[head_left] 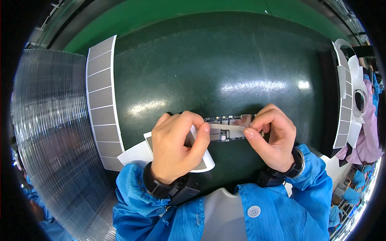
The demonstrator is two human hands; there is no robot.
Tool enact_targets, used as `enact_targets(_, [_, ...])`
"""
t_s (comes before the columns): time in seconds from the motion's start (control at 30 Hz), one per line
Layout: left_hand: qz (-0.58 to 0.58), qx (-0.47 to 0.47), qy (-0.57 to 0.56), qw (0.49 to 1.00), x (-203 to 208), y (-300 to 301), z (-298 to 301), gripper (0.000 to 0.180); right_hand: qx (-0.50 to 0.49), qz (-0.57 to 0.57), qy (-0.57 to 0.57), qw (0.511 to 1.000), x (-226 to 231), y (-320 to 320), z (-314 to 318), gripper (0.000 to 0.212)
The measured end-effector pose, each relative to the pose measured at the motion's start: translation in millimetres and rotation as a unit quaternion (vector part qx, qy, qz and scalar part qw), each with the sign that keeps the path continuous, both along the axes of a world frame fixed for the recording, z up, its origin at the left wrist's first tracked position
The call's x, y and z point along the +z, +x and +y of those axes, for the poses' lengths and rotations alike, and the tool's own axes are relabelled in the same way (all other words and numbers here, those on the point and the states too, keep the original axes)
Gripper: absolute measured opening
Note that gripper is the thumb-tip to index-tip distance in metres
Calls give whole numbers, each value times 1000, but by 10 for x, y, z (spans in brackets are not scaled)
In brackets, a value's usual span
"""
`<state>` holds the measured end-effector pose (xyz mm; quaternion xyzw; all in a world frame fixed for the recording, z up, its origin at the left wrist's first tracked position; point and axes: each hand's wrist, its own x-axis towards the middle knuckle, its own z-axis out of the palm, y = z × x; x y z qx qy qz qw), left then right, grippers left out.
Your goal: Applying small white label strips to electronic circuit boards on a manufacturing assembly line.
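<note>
1. Head view: my left hand (177, 140) and right hand (273, 132) work near the front edge of the green table (209, 60), facing each other.
2. Left grip: thumb and index fingertips pressed together, pinching the left end of the grey strip (227, 127). Other fingers curled in behind.
3. Right grip: thumb and index pinching the strip's right end. Other fingers bent toward the palm.
4. Strip is between my hands, stretched nearly level, narrow, right end slightly lower.
5. Strip sits across the board (225, 135) as seen from above. Can't tell if it touches or just hovers.
6. Board is dark, long, lies left to right on the table, silver shield areas plus small parts along its edges. My right fingers cover part of its right end.
7. Under my left hand: white-edged sheet (204, 164) with grey patches, right side curled up. Can't tell if my palm touches it. White paper (136, 154) pokes out to its left.
8. Far left: long label sheet (102, 104), grey cells in a column, beside the clear ribbed stack (52, 116).
9. Right side: another grey-celled sheet (344, 116) by the black block (327, 100).
10. Blue sleeves (134, 186), black band on each wrist.
</note>
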<state>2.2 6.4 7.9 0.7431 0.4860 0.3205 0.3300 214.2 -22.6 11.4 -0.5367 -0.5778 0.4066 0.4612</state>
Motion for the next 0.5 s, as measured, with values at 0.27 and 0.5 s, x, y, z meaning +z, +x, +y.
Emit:
enact_targets(0.27, [82, 0, 103, 991, -43, 101, -10, 13, -16, -227, 53, 972, -38, -36, 51, 22])
enact_targets(0.5, [108, 18, 124, 986, -92, 132, -27, 14, -11, -250, 60, 966, -58, -69, 55, 23])
